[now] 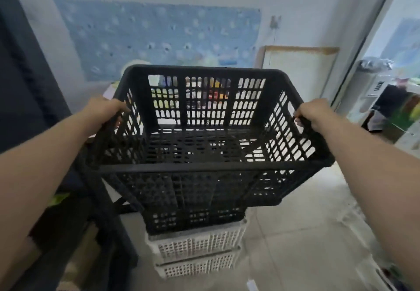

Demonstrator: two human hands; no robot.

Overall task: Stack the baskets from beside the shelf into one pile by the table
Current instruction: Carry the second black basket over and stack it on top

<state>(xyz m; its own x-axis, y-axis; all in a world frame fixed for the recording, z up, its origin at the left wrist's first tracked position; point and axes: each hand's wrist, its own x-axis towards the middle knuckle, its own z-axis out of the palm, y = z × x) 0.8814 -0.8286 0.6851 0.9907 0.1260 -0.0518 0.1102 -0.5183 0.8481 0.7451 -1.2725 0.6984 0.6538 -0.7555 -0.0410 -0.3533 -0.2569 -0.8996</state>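
The black basket [204, 145] is big and is held up in the air, right over the pile [200, 247] on the floor; the pile has a black basket on top and two white ones under it, and a dark table [68, 211] stands just to the left. The left hand [106, 111] is wrapped tight on the left rim; the right hand [316, 114] is wrapped tight on the right rim. It could go wrong if the basket comes down tilted; then a corner may catch on the rim below and jam, or push the pile over.
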